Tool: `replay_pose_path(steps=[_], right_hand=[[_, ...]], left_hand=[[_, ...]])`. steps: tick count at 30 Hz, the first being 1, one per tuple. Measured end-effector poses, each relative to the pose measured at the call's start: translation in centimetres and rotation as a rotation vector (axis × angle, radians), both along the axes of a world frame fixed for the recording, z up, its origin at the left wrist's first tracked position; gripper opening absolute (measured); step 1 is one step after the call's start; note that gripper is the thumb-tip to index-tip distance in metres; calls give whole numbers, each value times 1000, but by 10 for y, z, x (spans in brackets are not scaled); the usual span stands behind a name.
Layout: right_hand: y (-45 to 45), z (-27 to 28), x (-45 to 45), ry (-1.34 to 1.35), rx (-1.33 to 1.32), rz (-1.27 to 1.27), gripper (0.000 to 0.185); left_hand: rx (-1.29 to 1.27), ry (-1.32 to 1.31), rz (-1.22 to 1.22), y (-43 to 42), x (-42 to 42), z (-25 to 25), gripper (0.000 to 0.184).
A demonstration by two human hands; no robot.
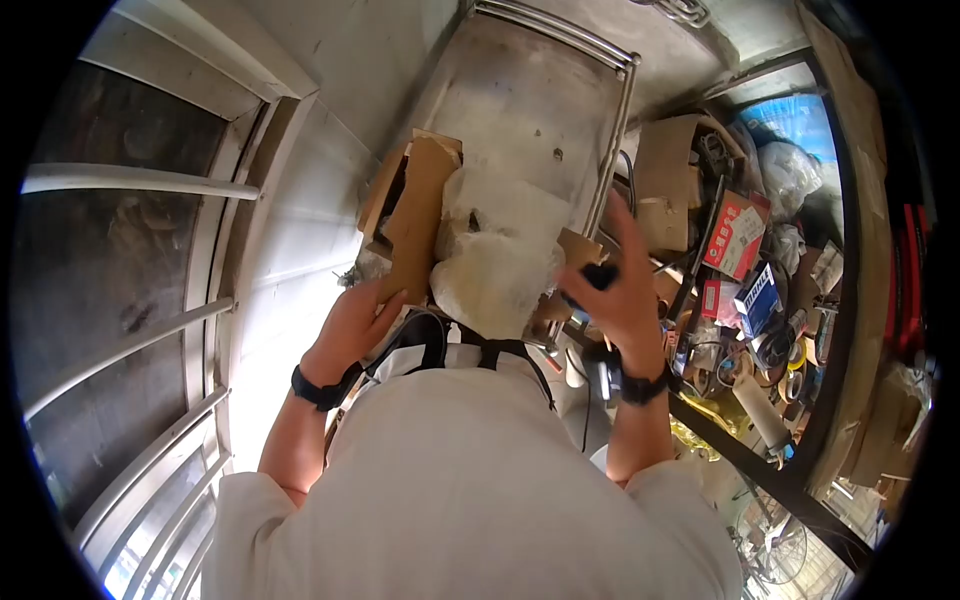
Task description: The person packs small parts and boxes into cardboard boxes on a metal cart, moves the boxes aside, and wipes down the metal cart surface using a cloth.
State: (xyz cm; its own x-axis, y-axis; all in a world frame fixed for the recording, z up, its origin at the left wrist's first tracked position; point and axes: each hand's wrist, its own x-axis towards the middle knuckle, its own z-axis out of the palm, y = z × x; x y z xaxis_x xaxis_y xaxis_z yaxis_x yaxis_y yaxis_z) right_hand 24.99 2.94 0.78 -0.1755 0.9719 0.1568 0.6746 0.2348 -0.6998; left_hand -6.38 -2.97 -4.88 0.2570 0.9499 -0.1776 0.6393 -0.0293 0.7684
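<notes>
Window bars (140, 183), white, are at the far L side, then comes a pale wall (330, 170). Next is the L hand (347, 328), w/ a black wristband (322, 391). It touches the lower edge of the torn brown cardboard (425, 225); its fingers are bent & partly hidden, so I cannot tell if they grasp it. Directly R of this cardboard, translucent plastic wrapping (500, 275) lies bunched on the near part of a metal-railed platform (500, 85), in front of the person's body.

The R hand (622, 300), also w/ a black band (643, 388), is raised by the R side of the wrapping, near a small cardboard piece (578, 248). Its fingers are spread & curved; a black thing (600, 273) shows btw. them, but I cannot tell if it is held.

Further R stand an open carton (665, 160), then a red-and-white box (736, 236) and a blue MAHLE box (758, 301), among cables, plastic bags, etc.
</notes>
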Motion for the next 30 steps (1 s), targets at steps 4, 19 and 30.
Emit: replay_pose_path(steps=[4,19,30], right_hand=[[5,-16,-59,-285,-92,204,103],[12,-106,-100,-514,-249,228,53],[13,-30,-3,-43,-300,-135,59]], left_hand=[[36,49,1,-5,-2,-10,20],[-66,152,-13,-6,13,-1,22],[415,22,-287,-2,40,-42,45]])
